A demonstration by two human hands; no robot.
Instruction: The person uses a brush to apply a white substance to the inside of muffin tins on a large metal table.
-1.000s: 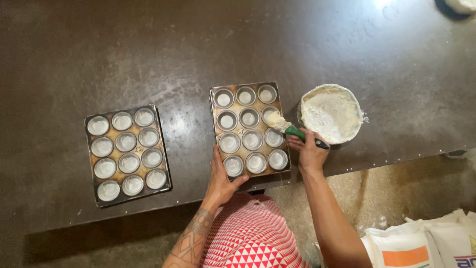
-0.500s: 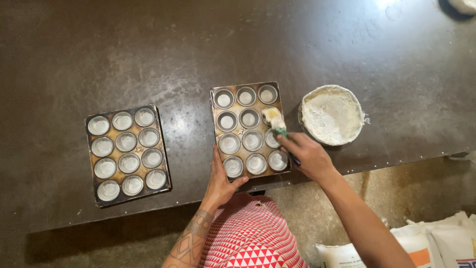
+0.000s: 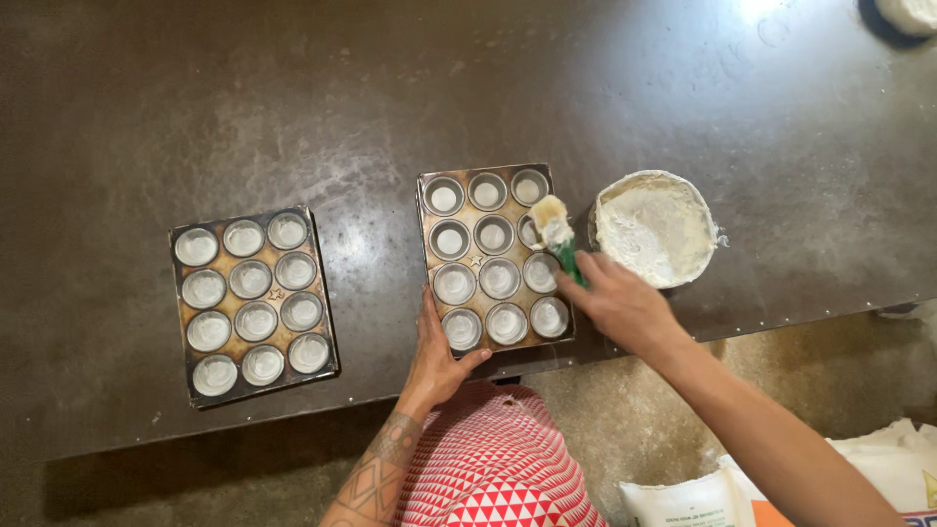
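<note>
Right hand (image 3: 617, 304) is gripping a green-handled brush (image 3: 556, 234) over a muffin tray (image 3: 493, 259); left hand (image 3: 437, 353) is steadying its near edge, fingers spread open.

Dark worktop (image 3: 244, 98) over speckled floor (image 3: 625, 429)

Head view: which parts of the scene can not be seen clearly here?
- Head view: the cup under the brush in the near muffin tin is covered by the bristles.
- The brush handle is mostly hidden inside the right hand.
- The tin's near left corner lies under the left hand.
- The white object at the top right corner is cut off by the frame edge.
- The sacks on the floor are cut by the bottom edge.
</note>
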